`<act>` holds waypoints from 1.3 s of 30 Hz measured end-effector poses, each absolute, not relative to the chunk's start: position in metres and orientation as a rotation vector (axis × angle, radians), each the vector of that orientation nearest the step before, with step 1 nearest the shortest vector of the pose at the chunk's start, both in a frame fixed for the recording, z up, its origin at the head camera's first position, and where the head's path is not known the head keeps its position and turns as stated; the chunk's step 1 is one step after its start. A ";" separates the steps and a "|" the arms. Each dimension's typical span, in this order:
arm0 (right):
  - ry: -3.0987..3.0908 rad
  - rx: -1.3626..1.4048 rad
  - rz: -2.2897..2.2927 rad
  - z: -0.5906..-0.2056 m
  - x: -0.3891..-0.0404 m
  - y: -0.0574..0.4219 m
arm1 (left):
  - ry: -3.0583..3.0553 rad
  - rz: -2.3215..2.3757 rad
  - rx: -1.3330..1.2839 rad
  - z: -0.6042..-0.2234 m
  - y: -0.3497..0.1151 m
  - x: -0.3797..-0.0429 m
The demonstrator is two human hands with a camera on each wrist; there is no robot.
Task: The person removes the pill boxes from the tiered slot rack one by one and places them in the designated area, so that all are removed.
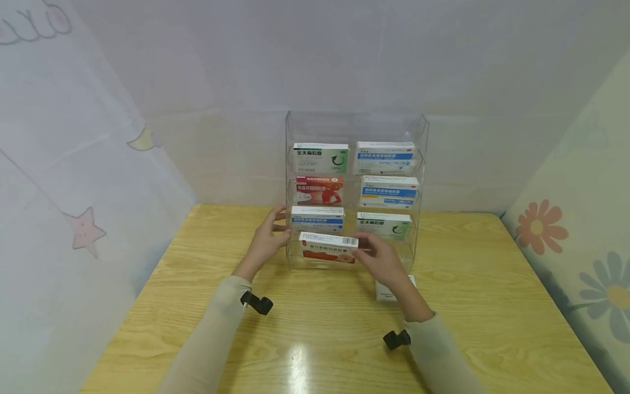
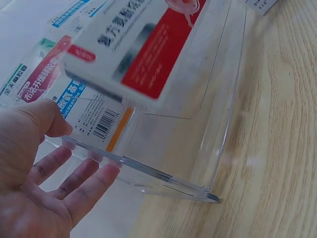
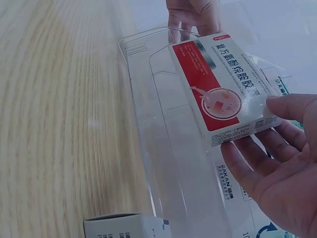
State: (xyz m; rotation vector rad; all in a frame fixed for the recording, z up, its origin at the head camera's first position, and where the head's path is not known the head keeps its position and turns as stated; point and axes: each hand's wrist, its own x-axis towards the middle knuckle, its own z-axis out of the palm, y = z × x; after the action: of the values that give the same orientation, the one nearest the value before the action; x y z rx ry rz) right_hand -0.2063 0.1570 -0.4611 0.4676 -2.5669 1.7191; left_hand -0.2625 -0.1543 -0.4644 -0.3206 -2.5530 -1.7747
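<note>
My right hand point(image 1: 381, 258) pinches the right end of a red and white medicine box point(image 1: 328, 249), thumb on its printed face and fingers behind. The box hangs tilted in front of the bottom tier of a clear plastic display rack point(image 1: 355, 121). At the rack's left side, my left hand point(image 1: 266, 243) grips the side wall, with the thumb on one side of its edge and the fingertips on the other, as the left wrist view shows. A blue and white medicine box point(image 1: 317, 220) sits in the tier just above the held box.
Higher tiers hold green and white boxes, such as this box point(image 1: 320, 157), a red box point(image 1: 319, 191) and blue and white boxes, such as this box point(image 1: 389, 191). A small white box point(image 1: 407, 284) lies on the wooden table point(image 1: 315, 339), partly behind my right wrist. A pale cloth point(image 1: 236, 65) hangs behind.
</note>
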 end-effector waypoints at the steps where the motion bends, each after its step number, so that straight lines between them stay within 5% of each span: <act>1: -2.562 0.465 1.722 -0.460 -0.205 0.158 | -2.553 -1.777 -0.321 -0.464 -0.155 -0.263; 39: -2.707 0.388 2.051 -0.489 -0.180 0.155 | -2.556 -1.846 -0.343 -0.463 -0.157 -0.265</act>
State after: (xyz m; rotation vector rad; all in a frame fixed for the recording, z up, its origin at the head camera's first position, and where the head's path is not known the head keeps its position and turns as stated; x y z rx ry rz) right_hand -0.1796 0.1554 -0.4893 0.3884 -2.7075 2.0510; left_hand -0.2655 -0.1571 -0.4633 -0.3430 -2.5557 -1.8461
